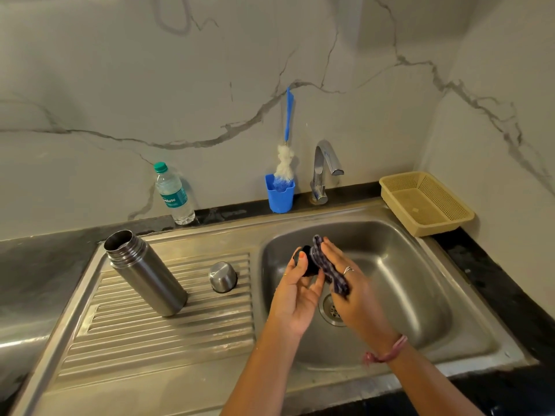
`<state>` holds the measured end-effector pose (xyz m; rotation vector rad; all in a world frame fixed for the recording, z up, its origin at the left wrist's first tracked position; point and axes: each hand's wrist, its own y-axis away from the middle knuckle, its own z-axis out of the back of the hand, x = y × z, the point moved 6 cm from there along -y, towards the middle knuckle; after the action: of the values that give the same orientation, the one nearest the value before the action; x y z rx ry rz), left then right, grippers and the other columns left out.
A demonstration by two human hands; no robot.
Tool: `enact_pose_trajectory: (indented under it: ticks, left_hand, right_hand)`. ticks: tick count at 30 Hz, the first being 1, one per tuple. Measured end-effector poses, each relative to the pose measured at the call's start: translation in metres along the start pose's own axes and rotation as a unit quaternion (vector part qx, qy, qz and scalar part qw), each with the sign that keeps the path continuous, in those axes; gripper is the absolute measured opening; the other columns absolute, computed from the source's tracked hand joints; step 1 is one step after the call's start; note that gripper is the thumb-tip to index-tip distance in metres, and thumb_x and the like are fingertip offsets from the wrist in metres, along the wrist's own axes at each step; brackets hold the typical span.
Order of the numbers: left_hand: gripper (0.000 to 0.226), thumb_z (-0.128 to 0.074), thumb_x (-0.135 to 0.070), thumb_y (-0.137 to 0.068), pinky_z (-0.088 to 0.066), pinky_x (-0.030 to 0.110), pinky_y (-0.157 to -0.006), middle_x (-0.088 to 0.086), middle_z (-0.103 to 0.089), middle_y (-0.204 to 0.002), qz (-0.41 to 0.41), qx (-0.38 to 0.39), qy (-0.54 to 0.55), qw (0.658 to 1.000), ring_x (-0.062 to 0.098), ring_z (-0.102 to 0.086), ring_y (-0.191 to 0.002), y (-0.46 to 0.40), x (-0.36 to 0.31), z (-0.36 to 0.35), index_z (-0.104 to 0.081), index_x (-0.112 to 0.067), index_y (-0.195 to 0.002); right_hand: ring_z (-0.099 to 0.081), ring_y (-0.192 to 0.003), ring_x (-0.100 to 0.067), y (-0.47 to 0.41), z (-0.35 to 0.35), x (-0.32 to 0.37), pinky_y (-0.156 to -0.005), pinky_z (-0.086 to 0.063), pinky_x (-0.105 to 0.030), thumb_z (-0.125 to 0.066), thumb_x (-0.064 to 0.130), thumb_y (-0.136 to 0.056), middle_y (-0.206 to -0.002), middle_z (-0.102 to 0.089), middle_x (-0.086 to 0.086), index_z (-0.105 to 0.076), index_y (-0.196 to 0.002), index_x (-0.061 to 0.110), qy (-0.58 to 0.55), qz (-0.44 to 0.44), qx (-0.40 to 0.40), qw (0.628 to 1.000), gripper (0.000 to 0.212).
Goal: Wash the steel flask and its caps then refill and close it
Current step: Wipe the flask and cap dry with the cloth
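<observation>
The open steel flask stands upright on the ribbed drainboard at the left, its mouth uncapped. A steel outer cap sits mouth-down on the drainboard to its right. Over the sink basin, my left hand holds a small black inner cap between thumb and fingers. My right hand holds a dark striped cloth and presses it against the black cap. Most of the cap is hidden by the cloth and fingers.
A chrome tap stands behind the basin. A blue holder with a bottle brush is beside it. A plastic water bottle stands at the back left, a beige basket at the back right. The drain lies below my hands.
</observation>
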<state>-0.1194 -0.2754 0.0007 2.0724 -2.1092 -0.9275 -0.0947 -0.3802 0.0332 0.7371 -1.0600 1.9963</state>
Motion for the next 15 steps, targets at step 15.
enact_pose_trajectory:
  ticks: [15]
  left_hand:
    - [0.051, -0.069, -0.007, -0.081, -0.053, 0.033, -0.093, 0.014, -0.069, -0.11, -0.022, -0.045, -0.005, 0.999, 0.022, -0.066, -0.097, 0.0, -0.008, 0.017, -0.057, -0.003, -0.131]
  right_hand:
    - [-0.038, -0.138, -0.013, 0.009, -0.013, 0.005, -0.113, -0.033, -0.031, -0.055, -0.01, -0.076, -0.148, -0.044, 0.0, -0.043, -0.143, 0.011, 0.055, 0.067, 0.037, 0.996, 0.071]
